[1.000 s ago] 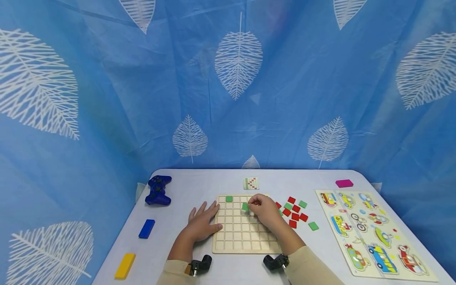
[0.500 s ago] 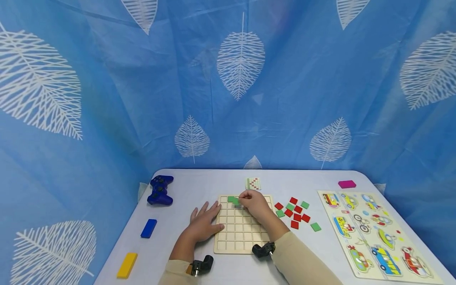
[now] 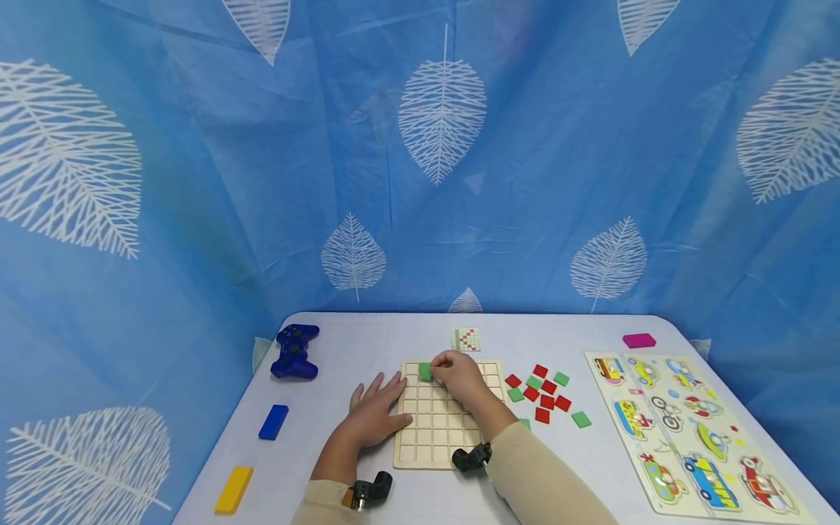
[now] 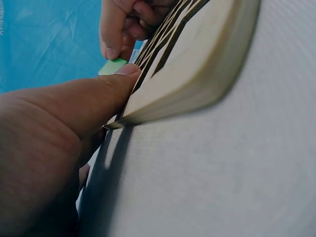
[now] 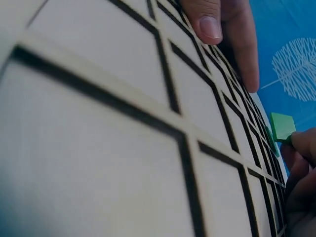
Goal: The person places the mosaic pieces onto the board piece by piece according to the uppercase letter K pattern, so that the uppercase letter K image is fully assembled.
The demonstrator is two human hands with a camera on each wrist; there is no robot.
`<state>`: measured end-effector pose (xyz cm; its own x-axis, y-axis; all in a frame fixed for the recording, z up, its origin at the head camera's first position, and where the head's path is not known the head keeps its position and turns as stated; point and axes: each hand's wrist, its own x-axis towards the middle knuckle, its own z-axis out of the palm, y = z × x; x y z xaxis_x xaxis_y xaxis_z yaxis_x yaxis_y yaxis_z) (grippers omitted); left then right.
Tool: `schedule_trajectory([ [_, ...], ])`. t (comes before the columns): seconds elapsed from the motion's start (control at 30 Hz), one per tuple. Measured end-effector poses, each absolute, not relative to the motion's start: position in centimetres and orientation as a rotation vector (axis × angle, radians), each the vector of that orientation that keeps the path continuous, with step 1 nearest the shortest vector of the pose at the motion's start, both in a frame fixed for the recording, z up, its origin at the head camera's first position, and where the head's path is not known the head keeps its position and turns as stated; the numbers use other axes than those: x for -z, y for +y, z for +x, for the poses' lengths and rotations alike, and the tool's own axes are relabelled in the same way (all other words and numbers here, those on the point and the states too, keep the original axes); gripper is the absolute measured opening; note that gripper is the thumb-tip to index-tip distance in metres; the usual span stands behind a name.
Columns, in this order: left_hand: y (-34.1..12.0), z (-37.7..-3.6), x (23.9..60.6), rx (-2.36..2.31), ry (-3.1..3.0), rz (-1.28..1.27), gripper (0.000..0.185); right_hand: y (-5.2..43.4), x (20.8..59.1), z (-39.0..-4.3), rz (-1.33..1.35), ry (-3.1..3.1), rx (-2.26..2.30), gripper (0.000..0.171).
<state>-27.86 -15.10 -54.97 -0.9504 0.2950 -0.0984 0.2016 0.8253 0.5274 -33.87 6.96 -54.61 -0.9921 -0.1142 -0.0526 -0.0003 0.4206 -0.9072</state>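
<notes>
A green square tile is pinched between the thumb and fingertips of my right hand, over the upper left of the wooden grid board. In the right wrist view the tile is tilted above the grid. Behind it another green tile shows partly, low in the board. My left hand lies spread at the board's left side; its thumb touches the board's edge. Part of the board's right side is hidden under my right forearm.
Several red tiles and green tiles lie right of the board. Behind it is a small pattern card. A picture puzzle is at right, with a pink block. A game controller, blue block and yellow block are at left.
My right hand has moved left across the board with the green tile, to beside the green tile in the top row. My left hand has stayed in place.
</notes>
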Motion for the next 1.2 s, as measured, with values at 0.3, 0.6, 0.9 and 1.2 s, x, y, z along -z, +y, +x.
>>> schedule_trajectory([
  [0.3, -15.1, -27.9, 55.1, -0.789, 2.829, 0.387, 0.080, 6.7, 54.8, -33.5, -0.174, 2.630, 1.559, 0.005],
  [0.6, -15.1, -28.0, 55.3, -0.770, 2.834, 0.371, 0.080, 6.7, 54.6, -33.4, -0.176, 2.722, 1.401, 0.006],
  [0.9, -15.1, -28.1, 55.2, -0.789, 2.832, 0.391, 0.080, 6.8, 54.3, -33.3, -0.221, 2.749, 1.333, 0.010],
  [1.2, -15.0, -28.0, 55.0, -0.776, 2.828, 0.368, 0.081, 8.3, 53.8, -33.1, -0.213, 2.606, 1.494, 0.017],
])
